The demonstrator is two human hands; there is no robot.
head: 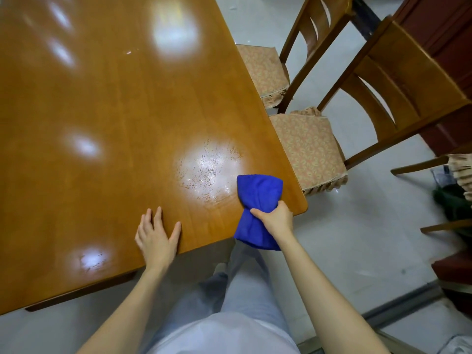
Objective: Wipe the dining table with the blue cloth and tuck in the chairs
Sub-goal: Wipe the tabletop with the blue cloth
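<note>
Wiping step: right hand (275, 218) fingers bunch blue cloth (258, 200) lower right of tabletop (102, 111); left hand (155, 238) flat, empty. Next: sweep upward; chairs (306, 146) untucked.

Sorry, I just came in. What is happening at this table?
A person is wiping the dining table near its corner. The right grip holds the blue cloth bunched at its middle; part lies on the top, part hangs over the edge. The left grip rests flat on the table edge, fingers straight. Streaks show beside the cloth. The near chair and the far chair at the side are not yet tucked in.
</note>
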